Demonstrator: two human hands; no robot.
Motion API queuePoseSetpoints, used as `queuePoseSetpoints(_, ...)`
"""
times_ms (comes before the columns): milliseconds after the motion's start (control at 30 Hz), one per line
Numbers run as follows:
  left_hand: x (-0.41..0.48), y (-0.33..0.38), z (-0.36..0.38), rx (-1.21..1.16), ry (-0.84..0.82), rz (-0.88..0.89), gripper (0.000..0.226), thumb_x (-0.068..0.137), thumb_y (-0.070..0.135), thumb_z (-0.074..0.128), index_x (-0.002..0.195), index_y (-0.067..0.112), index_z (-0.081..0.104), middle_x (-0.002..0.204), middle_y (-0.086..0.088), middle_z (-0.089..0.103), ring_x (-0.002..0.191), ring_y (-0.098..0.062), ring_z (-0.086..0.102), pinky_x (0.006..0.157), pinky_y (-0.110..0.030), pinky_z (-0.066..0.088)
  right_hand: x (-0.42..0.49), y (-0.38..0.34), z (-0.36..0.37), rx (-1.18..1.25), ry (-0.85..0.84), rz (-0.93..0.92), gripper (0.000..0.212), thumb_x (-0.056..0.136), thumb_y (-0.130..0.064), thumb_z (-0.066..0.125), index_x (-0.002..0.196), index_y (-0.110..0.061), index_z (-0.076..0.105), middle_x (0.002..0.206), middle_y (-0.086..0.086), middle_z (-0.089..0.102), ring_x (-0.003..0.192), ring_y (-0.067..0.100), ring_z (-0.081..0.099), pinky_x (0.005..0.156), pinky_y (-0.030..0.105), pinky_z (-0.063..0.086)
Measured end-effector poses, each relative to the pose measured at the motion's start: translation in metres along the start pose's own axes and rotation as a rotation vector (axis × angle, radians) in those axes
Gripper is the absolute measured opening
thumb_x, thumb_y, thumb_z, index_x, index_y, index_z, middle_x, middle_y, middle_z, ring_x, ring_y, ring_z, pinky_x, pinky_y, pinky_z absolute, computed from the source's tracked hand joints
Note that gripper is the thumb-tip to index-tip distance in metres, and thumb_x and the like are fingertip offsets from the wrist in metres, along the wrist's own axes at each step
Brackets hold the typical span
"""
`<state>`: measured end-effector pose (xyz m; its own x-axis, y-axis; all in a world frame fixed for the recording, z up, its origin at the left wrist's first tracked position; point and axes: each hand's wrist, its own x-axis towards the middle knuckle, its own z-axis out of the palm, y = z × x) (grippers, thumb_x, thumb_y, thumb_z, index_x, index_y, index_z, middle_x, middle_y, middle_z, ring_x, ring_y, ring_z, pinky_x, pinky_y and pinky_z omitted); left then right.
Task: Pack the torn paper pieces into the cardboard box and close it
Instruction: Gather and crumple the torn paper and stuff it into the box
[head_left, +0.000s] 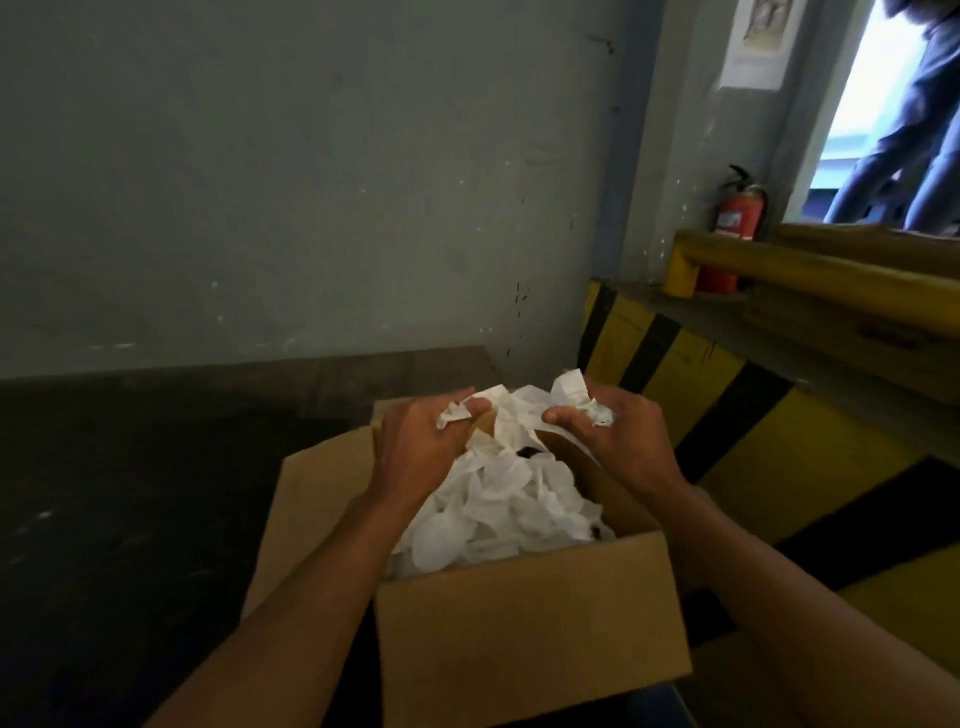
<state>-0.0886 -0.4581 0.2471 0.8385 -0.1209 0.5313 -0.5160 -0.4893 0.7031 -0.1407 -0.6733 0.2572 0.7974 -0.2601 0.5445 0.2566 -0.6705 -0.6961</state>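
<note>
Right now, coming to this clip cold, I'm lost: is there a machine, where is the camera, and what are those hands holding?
No machine: a person works with bare hands, and the one picture comes from a camera worn on their head, looking forward and down. The left hand and right hand each grip crumpled white paper above an open cardboard box, which sits on a dark surface and is heaped with torn paper pieces. Its flaps are not yet closed. A red fire extinguisher stands by the wall behind.

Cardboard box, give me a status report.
Left hand, right hand both gripping torn paper pieces. Cardboard box heaped full, flaps open. Heap may hinder closing.
</note>
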Motion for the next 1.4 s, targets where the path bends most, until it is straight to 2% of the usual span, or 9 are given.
queuePoseSetpoints(167, -0.013, 0.008, 0.03, -0.015, -0.01, -0.21, 0.02, 0.091, 0.041, 0.059, 0.092, 0.024, 0.07, 0.088, 0.005, 0.069, 0.08, -0.007, 0.064, 0.078, -0.028, 0.053, 0.003, 0.042, 0.009, 0.01, -0.139, 0.02, 0.052, 0.069, -0.069, 0.065, 0.104, -0.031, 0.07, 0.097, -0.013, 0.072, 0.084, 0.003, 0.067, 0.073, 0.034, 0.059)
queuePoseSetpoints(300, -0.029, -0.017, 0.046, 0.011, -0.064, -0.291, 0.028, 0.089, 0.049, 0.056, 0.089, 0.023, 0.067, 0.081, 0.007, 0.065, 0.079, -0.013, 0.062, 0.073, -0.029, 0.048, -0.014, 0.06, 0.034, 0.009, -0.289, 0.027, 0.032, 0.08, -0.055, 0.067, 0.107, -0.037, 0.062, 0.11, -0.015, 0.066, 0.095, 0.002, 0.061, 0.079, 0.017, 0.048)
queuePoseSetpoints(433, -0.028, -0.041, 0.056, 0.054, -0.103, -0.322, 0.038, 0.085, 0.057, 0.055, 0.086, 0.02, 0.063, 0.079, 0.0, 0.067, 0.081, -0.025, 0.065, 0.075, -0.039, 0.052, -0.017, 0.082, 0.062, -0.085, -0.36, 0.106, 0.068, 0.075, -0.074, 0.055, 0.127, -0.03, 0.057, 0.124, -0.006, 0.064, 0.11, 0.014, 0.061, 0.093, 0.032, 0.051)
queuePoseSetpoints(600, -0.027, -0.062, 0.072, 0.145, -0.258, -0.463, 0.083, 0.074, 0.086, 0.032, 0.141, 0.037, 0.033, 0.148, 0.003, 0.039, 0.133, -0.023, 0.041, 0.107, -0.043, 0.032, -0.015, 0.09, 0.079, -0.257, -0.495, 0.192, 0.077, 0.072, -0.085, 0.038, 0.138, -0.046, 0.037, 0.146, 0.001, 0.036, 0.132, 0.026, 0.035, 0.109, 0.052, 0.032)
queuePoseSetpoints(700, -0.026, -0.06, 0.071, 0.061, -0.318, -0.511, 0.08, 0.077, 0.082, 0.017, 0.141, 0.036, 0.032, 0.148, 0.003, 0.038, 0.133, -0.018, 0.036, 0.112, -0.045, 0.023, -0.013, 0.088, 0.076, -0.174, -0.505, 0.258, 0.066, 0.078, -0.078, 0.029, 0.138, -0.052, 0.034, 0.151, -0.001, 0.022, 0.137, 0.027, 0.022, 0.113, 0.055, 0.021)
queuePoseSetpoints(833, -0.011, -0.051, 0.064, -0.149, -0.119, -0.618, 0.045, 0.1, 0.049, 0.031, 0.13, 0.023, 0.051, 0.135, -0.001, 0.053, 0.12, -0.019, 0.047, 0.1, -0.031, 0.029, 0.002, 0.087, 0.072, -0.017, -0.418, 0.282, 0.049, 0.084, -0.069, 0.039, 0.131, -0.056, 0.039, 0.151, -0.004, 0.023, 0.137, 0.027, 0.026, 0.112, 0.056, 0.026)
queuePoseSetpoints(1000, 0.01, -0.042, 0.062, -0.125, -0.026, -0.538, 0.042, 0.1, 0.044, 0.037, 0.136, 0.025, 0.05, 0.141, 0.001, 0.048, 0.13, -0.02, 0.044, 0.104, -0.032, 0.03, 0.03, 0.08, 0.068, 0.187, -0.273, 0.231, 0.028, 0.097, -0.04, 0.042, 0.123, -0.043, 0.051, 0.142, -0.004, 0.043, 0.127, 0.019, 0.044, 0.106, 0.049, 0.04)
queuePoseSetpoints(1167, 0.028, -0.04, 0.071, -0.014, -0.022, -0.349, 0.036, 0.099, 0.025, 0.048, 0.135, 0.02, 0.053, 0.139, 0.001, 0.052, 0.127, -0.015, 0.048, 0.108, -0.031, 0.036, 0.059, 0.078, 0.062, 0.488, -0.086, 0.362, 0.041, 0.087, 0.008, 0.04, 0.114, -0.019, 0.056, 0.112, 0.002, 0.061, 0.107, 0.017, 0.059, 0.091, 0.033, 0.05)
queuePoseSetpoints(1400, 0.015, -0.051, 0.075, 0.241, -0.058, -0.261, 0.045, 0.096, 0.033, 0.053, 0.14, 0.025, 0.044, 0.147, 0.0, 0.044, 0.135, -0.02, 0.039, 0.11, -0.033, 0.027, 0.049, 0.086, 0.086, 0.112, -0.253, 0.192, 0.025, 0.094, -0.025, 0.057, 0.119, -0.026, 0.056, 0.127, -0.003, 0.056, 0.113, 0.015, 0.055, 0.084, 0.022, 0.048)
